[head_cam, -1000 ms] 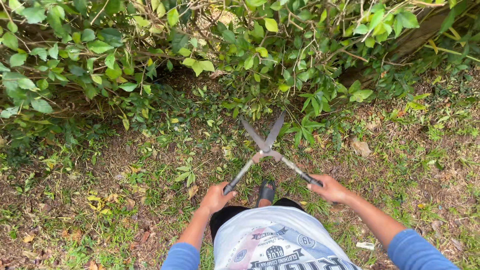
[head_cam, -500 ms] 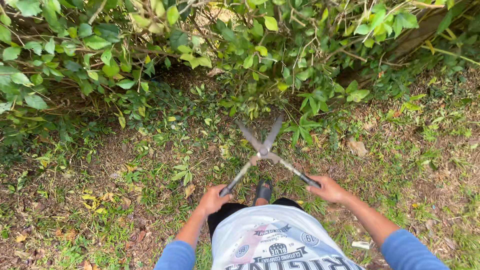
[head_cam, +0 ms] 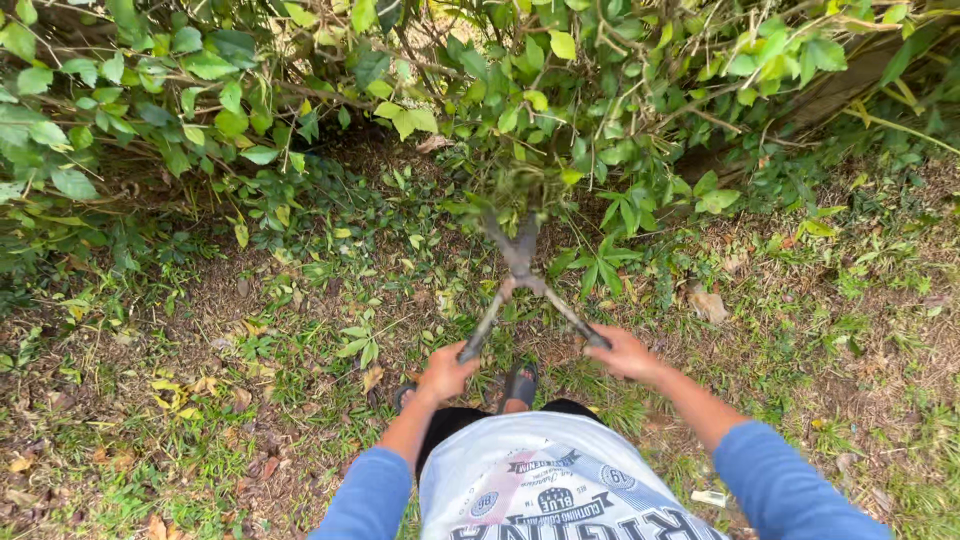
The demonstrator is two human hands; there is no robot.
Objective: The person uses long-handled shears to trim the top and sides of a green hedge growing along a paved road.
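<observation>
Nearest to the camera is a white shirt (head_cam: 545, 480) with a dark printed emblem, round and banner shapes, between two blue sleeves. Below it, one dark sandal (head_cam: 521, 380) stands on the ground. The left hand (head_cam: 446, 373) has its fingers curled tight around one dark handle of the hedge shears (head_cam: 520, 275); the right hand (head_cam: 622, 352) grips the other handle in the same way. The metal blades are almost together and blurred, pointing up into the leafy hedge (head_cam: 480, 90). The ground (head_cam: 200, 380) is patchy grass, bare soil and dry brown leaves. A small pale scrap (head_cam: 709, 497) lies beside the right sleeve.
</observation>
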